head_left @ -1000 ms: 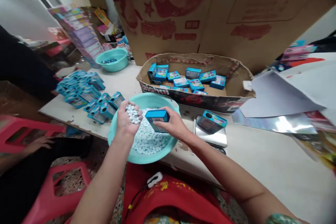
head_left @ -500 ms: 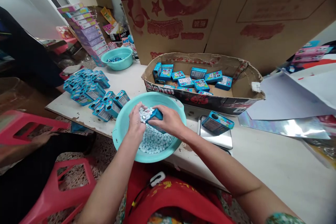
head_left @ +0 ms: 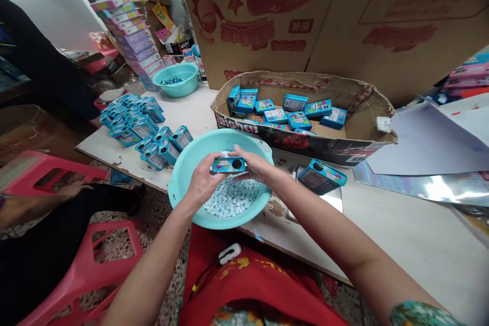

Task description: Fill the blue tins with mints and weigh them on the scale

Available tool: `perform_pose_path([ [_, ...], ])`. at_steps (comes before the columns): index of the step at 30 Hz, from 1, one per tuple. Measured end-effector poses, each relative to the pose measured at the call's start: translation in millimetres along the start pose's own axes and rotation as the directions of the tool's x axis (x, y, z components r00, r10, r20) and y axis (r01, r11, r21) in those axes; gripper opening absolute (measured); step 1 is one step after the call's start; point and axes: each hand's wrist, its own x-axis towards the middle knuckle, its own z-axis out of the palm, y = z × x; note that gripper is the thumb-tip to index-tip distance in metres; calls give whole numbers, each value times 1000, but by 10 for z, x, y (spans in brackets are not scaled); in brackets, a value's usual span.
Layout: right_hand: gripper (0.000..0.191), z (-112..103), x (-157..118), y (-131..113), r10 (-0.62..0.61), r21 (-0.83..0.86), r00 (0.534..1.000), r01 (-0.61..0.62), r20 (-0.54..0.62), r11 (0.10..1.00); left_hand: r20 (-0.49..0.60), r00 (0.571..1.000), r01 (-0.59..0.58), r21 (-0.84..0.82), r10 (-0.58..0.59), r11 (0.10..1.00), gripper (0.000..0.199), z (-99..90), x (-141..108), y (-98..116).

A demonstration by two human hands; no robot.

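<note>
Both my hands hold a small blue candy box [head_left: 228, 165] over a turquoise basin [head_left: 179, 173]. My left hand [head_left: 204, 178] is closed on the box's left end, and my right hand [head_left: 255, 164] grips the right end. A dark round hole shows on the side of the box facing me. Below it, small pale-blue candies [head_left: 233, 198] lie in the basin. A few pale pieces show just behind the box, partly hidden by my fingers. Right of the basin, another blue box [head_left: 322, 176] rests on a silver scale [head_left: 333, 198].
Behind the basin stands a cut-down cardboard box [head_left: 344, 146] with several blue boxes inside. More blue boxes [head_left: 132, 117] cluster on the left of the table [head_left: 382, 214]. A second basin [head_left: 178, 89] stands farther back. A person's hand [head_left: 72, 191] is near red stools [head_left: 110, 249].
My left hand, which held a heap of candies at the box's opening, now grips the box. The box has turned so its holed side faces me. The view has shifted slightly.
</note>
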Motion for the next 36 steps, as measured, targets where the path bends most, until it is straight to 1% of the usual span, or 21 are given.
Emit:
perform_pose_path([
  [2,47,-73,-61,-52,-117,-72,993,118,19,990,82,996,47,-93,-39,995,39,-70,75,43],
  [3,49,-116,-87,-85,-192,-104,979,198,65,975,155,987,74,-151,-51,986,41,-105,106,62],
  [5,59,-189,-129,-145,-299,-76,921,327,248,942,305,952,109,-264,-24,958,45,-155,155,102],
  [6,67,-212,-144,-166,-308,-17,878,338,366,941,349,937,115,-318,3,941,47,-163,180,120],
  [8,78,-228,-161,-182,-274,108,793,258,544,960,334,941,97,-405,48,909,51,-146,249,134],
  [9,81,-224,-165,-176,-256,152,774,206,579,967,276,960,69,-420,55,905,52,-127,301,120],
  [10,81,-215,-168,-160,-240,180,777,165,582,970,198,979,32,-399,52,916,52,-107,364,85],
  [12,75,-191,-170,-99,-238,211,845,152,479,966,55,997,-34,-209,46,977,46,-69,512,-54],
  [14,65,-167,-170,-15,-317,234,927,269,202,934,65,998,6,167,-18,986,44,-23,641,-263],
  [15,60,-156,-170,28,-375,219,927,362,17,906,107,990,49,347,-91,937,45,12,680,-373],
  [16,56,-143,-169,68,-435,175,885,461,-167,870,138,974,91,483,-179,871,48,62,693,-472],
  [17,53,-131,-167,101,-488,108,813,542,-317,833,152,954,128,575,-259,808,51,127,679,-548],
  [18,51,-118,-165,125,-528,35,740,593,-416,804,162,934,151,630,-319,762,55,206,638,-595],
  [19,49,-106,-163,140,-555,-27,689,616,-466,787,184,919,148,658,-349,738,59,294,574,-609],
  [21,48,-88,-156,148,-577,-96,655,617,-487,781,289,889,64,690,-356,721,66,473,398,-552],
  [24,49,-90,-136,143,-573,-142,662,586,-483,797,502,805,-127,667,-316,734,70,637,110,-363],
  [27,49,-114,-114,164,-574,-203,661,553,-484,808,645,723,-266,591,-248,761,59,595,-82,-225],
  [30,47,-130,-104,193,-591,-252,663,540,-459,803,714,668,-340,546,-212,766,42,431,-154,-208],
  [31,47,-130,-103,197,-594,-268,670,534,-444,802,718,661,-345,551,-220,760,39,378,-161,-223],
  [33,44,-120,-105,189,-593,-301,692,511,-411,805,694,674,-329,589,-254,738,33,298,-159,-268],
  [36,40,-94,-122,152,-586,-367,735,470,-342,803,583,760,-173,609,-288,774,22,230,-122,-332],
])
